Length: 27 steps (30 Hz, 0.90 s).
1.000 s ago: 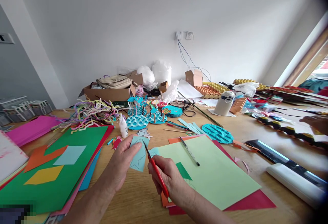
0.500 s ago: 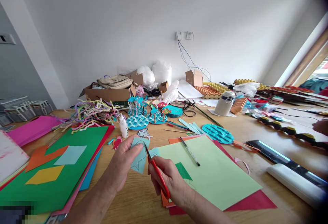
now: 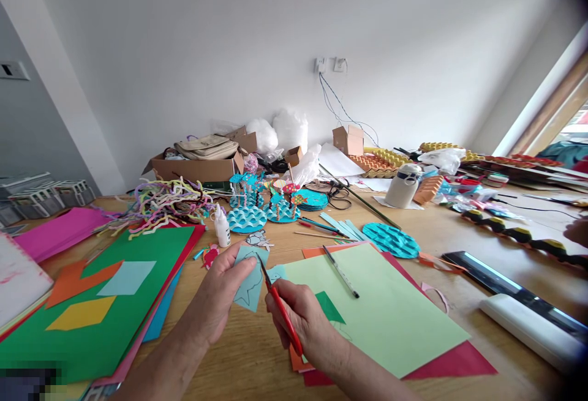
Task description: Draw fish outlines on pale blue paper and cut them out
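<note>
Between thumb and fingers, my left hand (image 3: 223, 284) pinches a light blue piece of paper (image 3: 248, 291) with a shape drawn on it in dark line. My right hand (image 3: 298, 315) is closed around red-handled scissors (image 3: 285, 314). The scissors' blades point up and meet the paper's upper right edge, near my left thumb. Behind the scissors lies another light blue paper piece (image 3: 277, 272), partly hidden. Right of my right hand, a pale green sheet (image 3: 386, 303) carries a pen (image 3: 340, 271) and a dark green paper scrap (image 3: 328, 307).
A green sheet (image 3: 138, 321) with coloured paper pieces lies at left. A glue bottle (image 3: 222, 228), a bundle of pipe cleaners (image 3: 169, 202) and blue wave-patterned discs (image 3: 247, 220) stand beyond my hands. At right are a white oblong device (image 3: 528, 327) and another person's hand (image 3: 577, 229).
Almost nothing differs. The scissors' red handles have shifted very slightly, and the other person's hand at the far right has moved a little. My left hand keeps its place.
</note>
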### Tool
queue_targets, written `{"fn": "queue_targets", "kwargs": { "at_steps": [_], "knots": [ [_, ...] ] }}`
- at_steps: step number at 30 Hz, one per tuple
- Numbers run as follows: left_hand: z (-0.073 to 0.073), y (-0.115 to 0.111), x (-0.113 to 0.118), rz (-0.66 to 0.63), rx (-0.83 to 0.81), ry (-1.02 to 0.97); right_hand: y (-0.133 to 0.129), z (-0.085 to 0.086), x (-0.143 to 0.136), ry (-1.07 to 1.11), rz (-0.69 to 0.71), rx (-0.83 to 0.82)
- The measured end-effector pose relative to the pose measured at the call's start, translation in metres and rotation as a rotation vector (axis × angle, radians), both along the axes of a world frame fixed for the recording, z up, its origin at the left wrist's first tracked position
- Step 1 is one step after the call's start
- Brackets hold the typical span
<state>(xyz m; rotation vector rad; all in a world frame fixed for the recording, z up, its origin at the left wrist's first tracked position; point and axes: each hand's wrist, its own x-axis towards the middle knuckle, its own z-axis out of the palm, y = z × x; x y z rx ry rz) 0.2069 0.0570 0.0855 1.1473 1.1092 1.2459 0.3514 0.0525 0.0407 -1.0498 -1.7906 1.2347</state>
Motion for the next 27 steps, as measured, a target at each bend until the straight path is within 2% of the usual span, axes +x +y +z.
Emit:
{"fn": "queue_targets", "kwargs": {
  "at_steps": [8, 16, 27],
  "knots": [
    [-0.0022, 0.0004, -0.0018, -0.039, 0.000, -0.032, 0.0014, -0.0029, 0.0002, 0.003, -0.004, 0.027],
    [-0.0037, 0.0018, -0.0006, 0.012, 0.015, -0.024, 0.0011, -0.0039, -0.0006, 0.032, -0.008, -0.013],
    [0.0029, -0.0016, 0.0023, 0.011, -0.025, -0.094, 0.0012, -0.0070, -0.0015, 0.095, 0.017, -0.057]
  ]
}}
